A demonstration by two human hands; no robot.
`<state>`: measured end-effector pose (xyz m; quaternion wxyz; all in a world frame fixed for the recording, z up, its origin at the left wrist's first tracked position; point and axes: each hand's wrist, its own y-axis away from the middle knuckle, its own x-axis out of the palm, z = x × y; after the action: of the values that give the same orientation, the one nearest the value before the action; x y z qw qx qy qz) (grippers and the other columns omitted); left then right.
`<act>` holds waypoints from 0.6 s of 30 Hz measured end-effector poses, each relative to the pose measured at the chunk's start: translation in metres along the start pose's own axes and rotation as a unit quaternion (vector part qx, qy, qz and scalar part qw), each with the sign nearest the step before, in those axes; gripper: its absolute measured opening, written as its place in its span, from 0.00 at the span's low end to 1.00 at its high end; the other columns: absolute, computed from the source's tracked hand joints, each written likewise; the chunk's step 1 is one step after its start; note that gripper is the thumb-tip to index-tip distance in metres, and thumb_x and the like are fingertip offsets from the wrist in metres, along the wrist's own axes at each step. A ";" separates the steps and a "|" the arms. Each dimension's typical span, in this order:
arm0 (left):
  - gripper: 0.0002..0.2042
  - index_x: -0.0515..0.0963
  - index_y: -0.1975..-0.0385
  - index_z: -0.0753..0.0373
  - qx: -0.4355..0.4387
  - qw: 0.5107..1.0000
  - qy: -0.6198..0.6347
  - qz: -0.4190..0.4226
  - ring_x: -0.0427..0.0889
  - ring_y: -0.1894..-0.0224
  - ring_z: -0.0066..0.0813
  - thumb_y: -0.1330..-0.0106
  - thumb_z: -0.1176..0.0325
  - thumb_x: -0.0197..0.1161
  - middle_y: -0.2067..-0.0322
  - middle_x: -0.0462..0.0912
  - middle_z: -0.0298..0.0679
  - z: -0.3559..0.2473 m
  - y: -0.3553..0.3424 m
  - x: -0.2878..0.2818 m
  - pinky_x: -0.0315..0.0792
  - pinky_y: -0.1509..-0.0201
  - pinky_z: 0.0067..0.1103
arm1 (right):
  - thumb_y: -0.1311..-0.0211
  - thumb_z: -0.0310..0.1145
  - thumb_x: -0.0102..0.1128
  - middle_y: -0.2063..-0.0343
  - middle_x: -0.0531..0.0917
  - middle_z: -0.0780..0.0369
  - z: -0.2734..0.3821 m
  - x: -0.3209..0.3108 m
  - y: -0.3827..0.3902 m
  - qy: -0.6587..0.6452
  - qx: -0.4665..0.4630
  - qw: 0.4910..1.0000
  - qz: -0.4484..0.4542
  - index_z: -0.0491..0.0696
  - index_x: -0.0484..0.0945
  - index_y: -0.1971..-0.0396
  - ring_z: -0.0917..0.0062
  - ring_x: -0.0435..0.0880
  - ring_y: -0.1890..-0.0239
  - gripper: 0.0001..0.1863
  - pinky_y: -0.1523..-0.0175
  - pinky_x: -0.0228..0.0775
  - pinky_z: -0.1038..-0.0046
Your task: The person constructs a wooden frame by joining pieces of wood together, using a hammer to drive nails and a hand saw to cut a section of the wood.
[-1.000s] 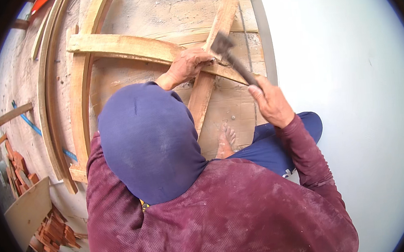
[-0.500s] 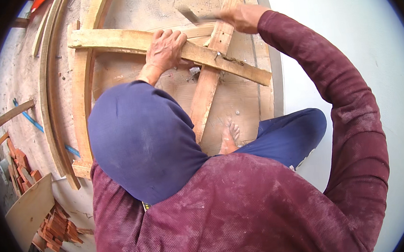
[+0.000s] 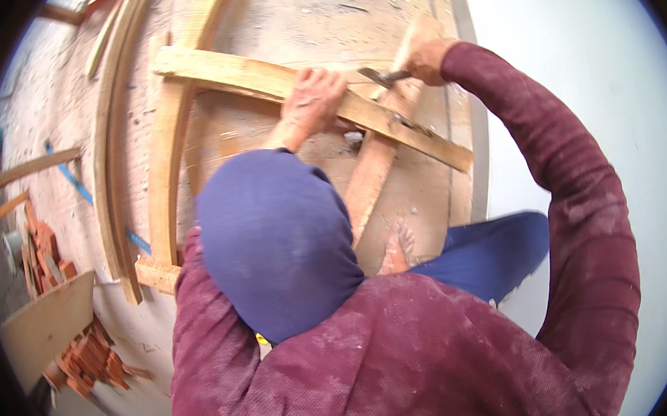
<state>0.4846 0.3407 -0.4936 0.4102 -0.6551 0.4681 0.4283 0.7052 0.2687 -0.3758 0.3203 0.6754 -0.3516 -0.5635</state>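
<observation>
Hammer (image 3: 386, 79): here it is, out over the slanted board (image 3: 373, 170), just beyond the crosspiece (image 3: 231, 68), head pointing left, long axis nearly level across the view.
Right hand (image 3: 422, 53): grip closed round the handle, wrist bent inward.
Left hand (image 3: 314, 101): grip wrapped over the crosspiece, between its two crossings.
Crosspiece: and there's the line, sloping from upper left to lower right, over the long beam (image 3: 167, 150) near one end, over the slanted board toward the other.
Slanted board: running lower left to upper right, beneath the crosspiece.
Far left: reddish blocks (image 3: 93, 364) heaped by a pale panel (image 3: 48, 324); a whitish round thing (image 3: 14, 250) nearby, too small to tell whether it's a container.
</observation>
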 end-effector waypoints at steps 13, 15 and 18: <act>0.34 0.74 0.62 0.59 -0.006 0.999 0.005 -0.032 0.74 0.54 0.34 0.66 0.43 0.75 0.64 0.77 0.36 0.000 0.002 0.001 0.62 0.44 0.30 | 0.37 0.30 0.44 0.58 0.83 0.55 -0.001 -0.006 0.026 -0.064 -0.007 0.998 -0.024 0.50 0.78 0.50 0.65 0.82 0.55 0.18 0.49 0.73 0.65; 0.35 0.73 0.61 0.59 -0.016 1.000 -0.021 0.007 0.74 0.54 0.32 0.66 0.41 0.73 0.65 0.76 0.35 -0.004 -0.002 -0.005 0.62 0.45 0.30 | 0.31 0.35 0.41 0.56 0.82 0.56 -0.004 -0.010 0.034 -0.151 0.052 0.985 -0.061 0.54 0.72 0.43 0.65 0.82 0.57 0.19 0.48 0.73 0.65; 0.41 0.71 0.53 0.58 -0.002 1.000 0.029 0.009 0.70 0.46 0.36 0.66 0.37 0.71 0.55 0.75 0.39 0.001 -0.001 0.000 0.58 0.39 0.34 | 0.29 0.38 0.40 0.62 0.82 0.51 -0.027 0.015 0.033 -0.206 0.028 0.961 -0.181 0.51 0.71 0.45 0.59 0.81 0.61 0.18 0.54 0.72 0.61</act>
<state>0.4858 0.3417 -0.4936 0.3912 -0.6641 0.4849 0.4132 0.7299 0.2388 -0.3518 0.1148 0.6055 -0.2973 -0.7292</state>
